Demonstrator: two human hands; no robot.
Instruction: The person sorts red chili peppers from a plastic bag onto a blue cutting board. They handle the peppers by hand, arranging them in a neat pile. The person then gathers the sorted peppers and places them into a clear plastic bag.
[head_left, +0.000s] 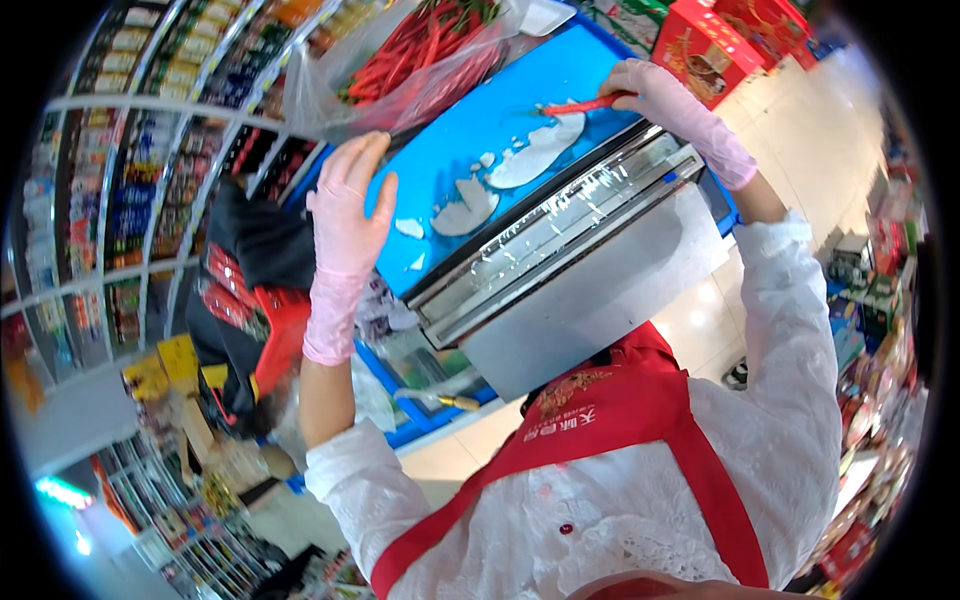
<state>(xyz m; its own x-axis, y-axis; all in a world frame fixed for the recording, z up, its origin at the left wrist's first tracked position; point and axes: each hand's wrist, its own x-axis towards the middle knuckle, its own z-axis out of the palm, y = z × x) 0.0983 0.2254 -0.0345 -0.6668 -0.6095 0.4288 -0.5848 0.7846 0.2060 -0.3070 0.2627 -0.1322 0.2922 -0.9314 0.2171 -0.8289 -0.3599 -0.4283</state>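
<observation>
My right hand (667, 101), in a pink glove, pinches one end of a long red chili pepper (581, 106) above the far right of a blue work surface (442, 139). The pepper's thin end points left. Beneath and left of it lie broken flat white pieces (544, 154) of unclear material, with small crumbs around them. My left hand (349, 199), also gloved in pink, holds nothing at the surface's left end, its thumb apart from the fingers. Behind the surface, a clear plastic bag (315, 94) holds many red chili peppers (427, 49).
A metal unit (592, 277) with a wet-looking trough (555, 210) stands between me and the blue surface. Red cartons (705, 56) sit beyond my right hand. Dark cloth (259, 232) and red packages (225, 281) are at left, before stocked shelves (135, 172).
</observation>
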